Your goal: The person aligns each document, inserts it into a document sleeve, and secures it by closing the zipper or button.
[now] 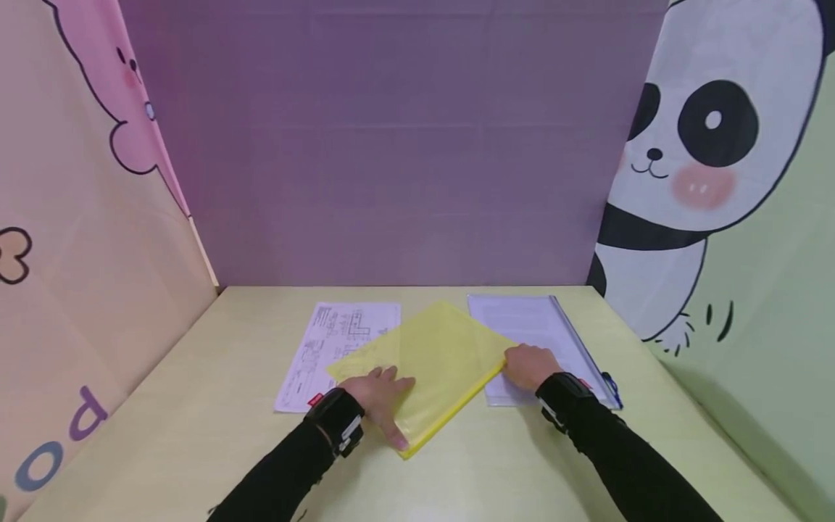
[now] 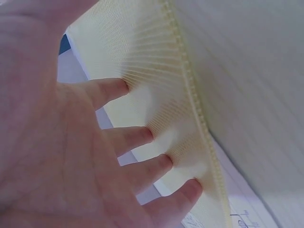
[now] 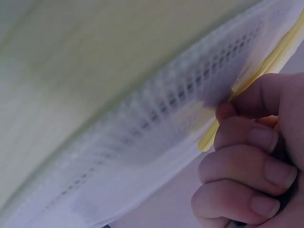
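Note:
A yellow translucent document pouch (image 1: 446,362) lies at a slant in the middle of the table, with a brighter yellow strip along its near right edge. My left hand (image 1: 378,399) rests on its near left part, fingers spread. In the left wrist view, the straight fingertips (image 2: 190,187) press into the pouch's fine mesh (image 2: 137,52). At the pouch's right corner is my right hand (image 1: 530,366). Its thumb and forefinger pinch the yellow edge strip (image 3: 275,54) in the right wrist view, while the other fingers (image 3: 237,166) curl inward.
To the left, a printed sheet (image 1: 303,370) with drawings lies partly under the pouch. A whitish clear pouch (image 1: 515,315) with a dark strip and blue tag (image 1: 611,388) lies on the right, partly covered. A purple backdrop (image 1: 404,145) stands behind the table (image 1: 196,428).

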A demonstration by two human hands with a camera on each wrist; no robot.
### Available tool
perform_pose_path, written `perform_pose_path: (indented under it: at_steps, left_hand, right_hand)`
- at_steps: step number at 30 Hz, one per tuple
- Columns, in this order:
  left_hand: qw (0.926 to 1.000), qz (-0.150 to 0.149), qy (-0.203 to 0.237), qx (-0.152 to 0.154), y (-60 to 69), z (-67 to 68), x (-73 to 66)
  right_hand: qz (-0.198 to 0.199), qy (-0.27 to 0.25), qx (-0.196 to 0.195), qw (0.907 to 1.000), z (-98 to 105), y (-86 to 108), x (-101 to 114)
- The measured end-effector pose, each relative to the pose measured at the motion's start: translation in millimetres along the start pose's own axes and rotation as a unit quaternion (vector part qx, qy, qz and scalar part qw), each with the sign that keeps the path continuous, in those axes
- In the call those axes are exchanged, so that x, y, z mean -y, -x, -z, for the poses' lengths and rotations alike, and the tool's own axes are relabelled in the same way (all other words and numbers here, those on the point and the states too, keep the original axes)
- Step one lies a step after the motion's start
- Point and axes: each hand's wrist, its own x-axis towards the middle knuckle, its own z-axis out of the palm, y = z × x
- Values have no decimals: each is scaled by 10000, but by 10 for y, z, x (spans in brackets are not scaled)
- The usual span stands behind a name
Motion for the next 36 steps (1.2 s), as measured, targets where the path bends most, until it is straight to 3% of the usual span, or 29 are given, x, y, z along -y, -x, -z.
perform_pose_path:
  at_steps: [19, 36]
  left_hand:
    - [9999, -16, -138, -13, -15, 9, -2]
    - [9998, -32, -185, -40, -25, 7, 5]
  right_hand:
    - [-203, 91, 101, 9997, -50, -105, -117]
    - [-252, -109, -134, 9995, -109, -176, -280]
